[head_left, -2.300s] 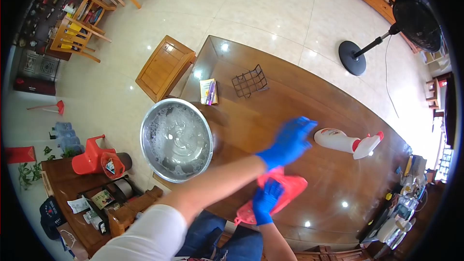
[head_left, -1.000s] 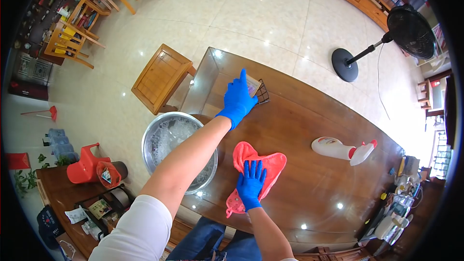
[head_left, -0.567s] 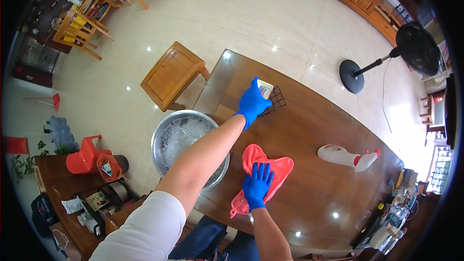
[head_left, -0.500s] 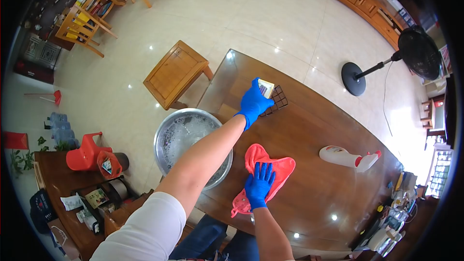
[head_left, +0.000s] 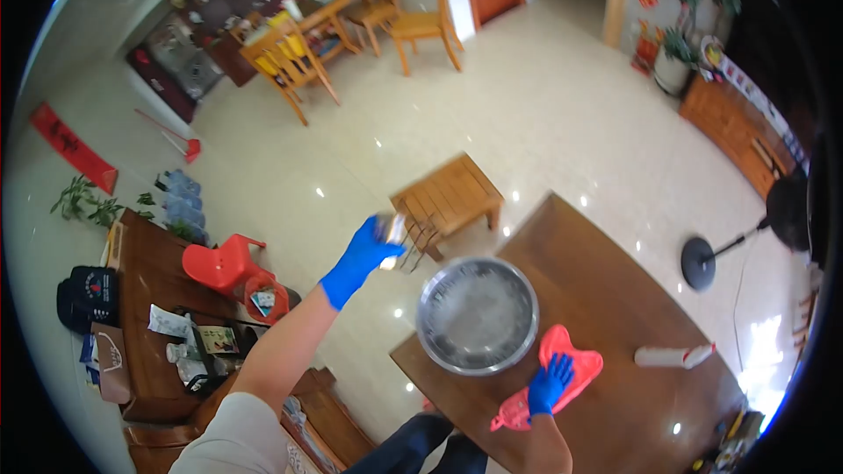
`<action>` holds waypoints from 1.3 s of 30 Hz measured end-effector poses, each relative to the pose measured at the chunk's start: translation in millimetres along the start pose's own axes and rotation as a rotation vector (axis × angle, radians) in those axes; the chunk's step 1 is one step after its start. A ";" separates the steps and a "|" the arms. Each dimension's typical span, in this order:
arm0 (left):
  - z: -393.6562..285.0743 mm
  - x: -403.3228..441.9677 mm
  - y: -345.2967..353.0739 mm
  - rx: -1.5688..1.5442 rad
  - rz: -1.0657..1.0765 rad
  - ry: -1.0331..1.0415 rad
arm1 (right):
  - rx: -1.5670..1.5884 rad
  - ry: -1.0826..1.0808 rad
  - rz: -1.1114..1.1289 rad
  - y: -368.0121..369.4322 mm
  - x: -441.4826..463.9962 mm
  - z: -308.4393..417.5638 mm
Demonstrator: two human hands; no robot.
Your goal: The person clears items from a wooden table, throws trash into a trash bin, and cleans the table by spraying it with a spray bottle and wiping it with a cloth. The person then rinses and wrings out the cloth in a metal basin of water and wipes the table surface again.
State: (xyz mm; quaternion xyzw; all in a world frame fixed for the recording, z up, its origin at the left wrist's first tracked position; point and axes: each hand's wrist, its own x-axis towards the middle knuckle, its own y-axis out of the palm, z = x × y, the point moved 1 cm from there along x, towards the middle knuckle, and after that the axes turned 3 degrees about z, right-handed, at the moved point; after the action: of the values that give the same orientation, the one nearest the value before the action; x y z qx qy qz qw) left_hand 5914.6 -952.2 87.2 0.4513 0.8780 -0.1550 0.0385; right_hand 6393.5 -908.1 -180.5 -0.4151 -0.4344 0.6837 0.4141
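Observation:
My left hand [head_left: 360, 256], in a blue rubber glove, is raised past the left edge of the table, over the floor. It is closed around a small pale-and-dark boxy item [head_left: 392, 233], with a dark wire rack [head_left: 423, 241] jutting out beside it; both are smeared by motion. Lying flat on a red cloth [head_left: 575, 377], my gloved right hand [head_left: 551, 384] has its fingers spread. The cloth rests on the brown wooden table [head_left: 632, 298]. Left of it stands a metal basin [head_left: 479, 369] with cloudy, sudsy water.
A white spray bottle [head_left: 667, 357] lies on the table's right side. Beyond the table are a low wooden stool [head_left: 452, 193] and a black standing fan [head_left: 698, 263]. To the left stand a red plastic chair [head_left: 219, 263] and a red-lined bin [head_left: 266, 298].
My left hand has lifted the boxy item and wire rack off the table and carried them left, beyond its edge. The view has swung left and up. My right hand stays on the cloth.

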 end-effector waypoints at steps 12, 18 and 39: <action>155.9 -151.9 -427.5 -0.217 -0.325 -0.377 | 0.060 -0.155 -0.059 -57.5 35.1 230.9; 112.7 -116.6 -488.6 -0.330 -0.317 -0.433 | 0.113 -0.322 0.304 -38.1 69.9 476.0; -1.2 450.9 -728.9 -0.285 -0.429 -0.310 | 0.395 -0.803 0.801 -37.6 564.2 1123.6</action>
State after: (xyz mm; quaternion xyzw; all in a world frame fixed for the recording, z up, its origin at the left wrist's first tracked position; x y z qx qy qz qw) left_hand 5062.5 -996.9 167.9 0.2166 0.9498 -0.1017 0.2016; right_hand 5182.9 -655.7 49.9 -0.1710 -0.2311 0.9578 -0.0028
